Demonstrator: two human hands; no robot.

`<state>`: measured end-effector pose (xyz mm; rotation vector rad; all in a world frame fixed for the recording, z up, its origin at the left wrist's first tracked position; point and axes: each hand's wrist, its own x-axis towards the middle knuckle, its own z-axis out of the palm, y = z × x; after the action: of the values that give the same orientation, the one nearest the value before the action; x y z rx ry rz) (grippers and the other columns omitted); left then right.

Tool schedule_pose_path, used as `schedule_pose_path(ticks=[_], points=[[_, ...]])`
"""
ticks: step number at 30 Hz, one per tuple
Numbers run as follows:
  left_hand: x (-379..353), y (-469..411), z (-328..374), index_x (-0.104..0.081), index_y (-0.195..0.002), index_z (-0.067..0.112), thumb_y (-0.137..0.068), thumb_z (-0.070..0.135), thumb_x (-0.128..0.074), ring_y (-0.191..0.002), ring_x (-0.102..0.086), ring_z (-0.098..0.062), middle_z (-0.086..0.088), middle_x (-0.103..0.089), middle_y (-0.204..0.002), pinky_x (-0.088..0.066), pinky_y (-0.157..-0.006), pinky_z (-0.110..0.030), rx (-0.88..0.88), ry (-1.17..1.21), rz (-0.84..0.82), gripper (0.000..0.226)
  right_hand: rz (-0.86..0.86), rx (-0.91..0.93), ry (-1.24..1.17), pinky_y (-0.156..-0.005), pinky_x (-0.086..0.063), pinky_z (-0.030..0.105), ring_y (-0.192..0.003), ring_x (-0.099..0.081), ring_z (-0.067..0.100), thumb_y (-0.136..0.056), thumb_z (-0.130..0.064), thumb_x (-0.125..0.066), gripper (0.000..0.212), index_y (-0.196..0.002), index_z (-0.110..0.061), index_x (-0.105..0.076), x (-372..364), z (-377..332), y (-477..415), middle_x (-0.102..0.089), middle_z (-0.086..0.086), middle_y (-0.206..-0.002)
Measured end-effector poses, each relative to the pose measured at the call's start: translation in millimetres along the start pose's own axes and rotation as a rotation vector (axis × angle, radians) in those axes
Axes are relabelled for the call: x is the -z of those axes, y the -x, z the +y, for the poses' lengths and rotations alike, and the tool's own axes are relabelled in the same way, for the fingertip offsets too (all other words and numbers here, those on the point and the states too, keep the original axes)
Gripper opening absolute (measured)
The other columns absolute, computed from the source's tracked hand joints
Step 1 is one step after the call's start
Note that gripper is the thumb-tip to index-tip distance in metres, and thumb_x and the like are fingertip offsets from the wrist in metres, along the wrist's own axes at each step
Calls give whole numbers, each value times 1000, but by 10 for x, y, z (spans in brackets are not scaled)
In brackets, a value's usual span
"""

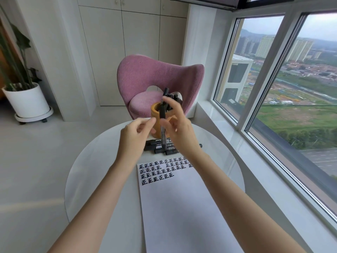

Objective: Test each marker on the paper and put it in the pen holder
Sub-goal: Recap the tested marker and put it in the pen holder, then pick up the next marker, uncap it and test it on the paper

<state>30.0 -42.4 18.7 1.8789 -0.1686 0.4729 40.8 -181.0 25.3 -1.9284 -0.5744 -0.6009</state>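
I'm pinching a marker (162, 110) upright in my right hand (176, 125) at the pen holder (154, 111), which is already holding several. My left hand (135, 133) is hanging loosely curled, empty. More markers (160, 146), likely untested, are lying above the paper (182, 207).

On the table (94, 179), the paper (178, 207) is lying nearest, loose markers (158, 146) are lying just behind it, the pen holder (155, 111) holding more markers (173, 97) is standing behind those, and the chair (145, 75) is sitting beyond.

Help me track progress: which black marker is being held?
The upright marker the right hand pinches before the wooden pen holder; others stand in the holder or lie flat on the table.
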Motion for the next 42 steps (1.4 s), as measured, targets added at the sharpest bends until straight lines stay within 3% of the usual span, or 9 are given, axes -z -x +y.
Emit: schedule_pose_path(ticks=[3,7,13,17,19,21,26,38,42], points=[[-80,-229,-119,-68,-91,16,-89,21,-60,-72,-60,-1,8,-68,-80,-44,-68,-11,-40,-77,22,9,206,-2,0,-70,-46,22,-66,-54,17,-91,-2,-54,44,-132,-16,-47,-3,83,-361,-50,-11,-79],[-178,-470,-151,-69,-97,10,-87,12,-61,-75,-56,1,2,-68,-93,-37,-64,2,-82,-121,43,13,362,0,-12,-74,-51,32,-74,-59,23,-92,-4,-54,36,-127,-14,-48,-6,200,-797,-49,-10,-81],[-330,-681,-194,-66,-104,12,-86,6,-59,-85,-59,-10,-3,-68,-105,-41,-72,-7,-89,-172,27,20,284,-79,122,-67,-45,24,-72,-54,9,-92,-9,-58,35,-125,-15,-51,-91,461,-1018,-54,-10,-80],[-410,-724,-225,-61,-118,13,-86,5,-59,-101,-59,-19,-6,-62,-116,-47,-94,-33,-100,-219,-27,33,228,-42,463,-87,-43,39,-100,-51,19,-87,-24,-66,28,-114,-19,-63,-150,736,-1002,-63,-1,-103],[-431,-738,-235,-56,-126,13,-87,6,-58,-112,-56,-23,-6,-58,-125,-43,-100,-31,-107,-248,-70,40,240,-57,471,-101,-32,45,-117,-44,25,-87,-25,-64,26,-112,-18,-66,-162,816,-1022,-58,3,-122],[-449,-748,-246,-50,-132,13,-89,7,-57,-119,-51,-22,-6,-54,-132,-34,-98,-21,-121,-282,-98,44,168,-151,412,-107,-22,39,-131,-36,23,-91,-25,-59,26,-116,-18,-63,-153,848,-1057,-50,2,-138],[-511,-761,-323,-50,-132,10,-90,8,-55,-125,-44,-22,-6,-53,-133,-29,-103,-24,-147,-350,-115,43,79,-136,355,-84,-15,19,-116,-51,23,-94,-19,-53,20,-111,-13,-58,-116,875,-1115,-65,1,-117],[-553,-733,-347,-47,-131,5,-90,5,-53,-128,-40,-24,-10,-51,-134,-26,-104,-26,-120,-329,-79,42,8,104,476,-85,-24,28,-97,-50,27,-95,-15,-52,15,-94,-4,-62,-61,756,-1051,-64,6,-89],[-565,-683,-361,-44,-134,5,-90,5,-53,-134,-36,-21,-9,-45,-141,-26,-110,-29,-126,-323,-87,44,-70,84,538,-91,-25,32,-109,-47,30,-96,-18,-53,21,-103,-4,-66,-121,828,-989,-65,9,-102]])
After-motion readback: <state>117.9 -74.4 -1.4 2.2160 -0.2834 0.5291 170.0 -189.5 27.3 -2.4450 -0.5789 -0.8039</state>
